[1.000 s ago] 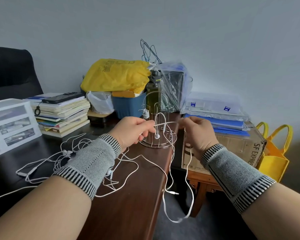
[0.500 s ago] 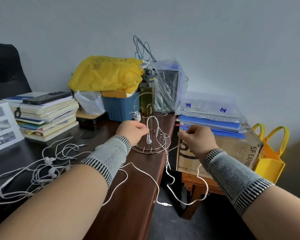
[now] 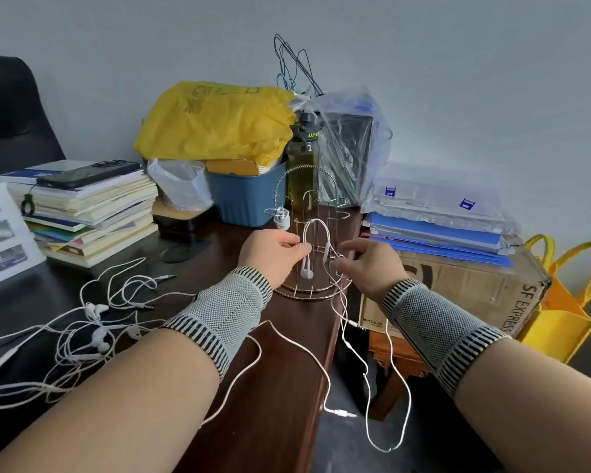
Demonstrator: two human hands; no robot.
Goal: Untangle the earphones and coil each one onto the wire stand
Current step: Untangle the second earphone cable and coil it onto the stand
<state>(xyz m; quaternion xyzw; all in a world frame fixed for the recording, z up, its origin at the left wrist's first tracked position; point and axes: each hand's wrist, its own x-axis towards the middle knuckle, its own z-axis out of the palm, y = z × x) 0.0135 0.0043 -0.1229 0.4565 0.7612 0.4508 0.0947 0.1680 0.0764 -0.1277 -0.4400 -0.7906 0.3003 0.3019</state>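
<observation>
Left grip (image 3: 276, 251) pinches earphone cable (image 3: 316, 224) draped over wire stand (image 3: 313, 233); right grip (image 3: 372, 264) released.

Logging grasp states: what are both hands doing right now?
Left hand: closed, pinching the white earphone cable at the wire stand.
Right hand: fingers spread, open.

Pale grey wall (image 3: 458, 80), dark wooden desk (image 3: 280, 370), black chair (image 3: 11, 107) at left

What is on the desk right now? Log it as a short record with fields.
stand: wire stand upright near the desk edge
left hand: left hand pinching an earphone cable draped over the stand
right hand: right hand at the stand, fingers loosely open
waiting: tangled earphones on the desk, left
hanging: cable end over the desk edge
</observation>
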